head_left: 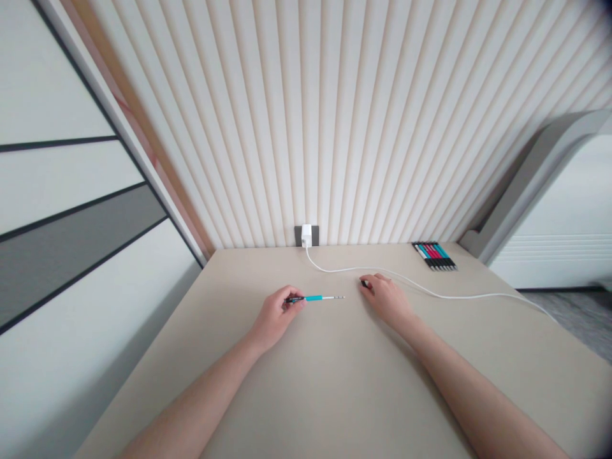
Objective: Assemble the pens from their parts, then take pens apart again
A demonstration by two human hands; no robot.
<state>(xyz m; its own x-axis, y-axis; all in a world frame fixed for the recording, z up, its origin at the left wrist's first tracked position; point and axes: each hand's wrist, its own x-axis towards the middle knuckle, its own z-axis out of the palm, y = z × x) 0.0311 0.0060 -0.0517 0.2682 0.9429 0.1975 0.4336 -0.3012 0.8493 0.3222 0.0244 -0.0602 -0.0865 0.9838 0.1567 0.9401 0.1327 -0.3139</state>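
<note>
My left hand (278, 313) is closed around the black rear end of a pen (313, 298). The pen lies level, pointing right, with a teal section and a thin whitish shaft with dark bands sticking out beyond my fingers. To the right, a short gap away from the pen's end, my right hand (386, 299) pinches a small dark piece (364, 283) between thumb and fingers. Most of that piece is hidden, so its kind is unclear. Both hands are low over the beige table (315, 382).
Several pens (435, 256) in black, teal, pink and white lie side by side at the back right. A white charger (306, 235) sits in the wall socket. Its white cable (444, 296) runs behind my right hand to the right edge. A fluted panel (329, 127) stands behind.
</note>
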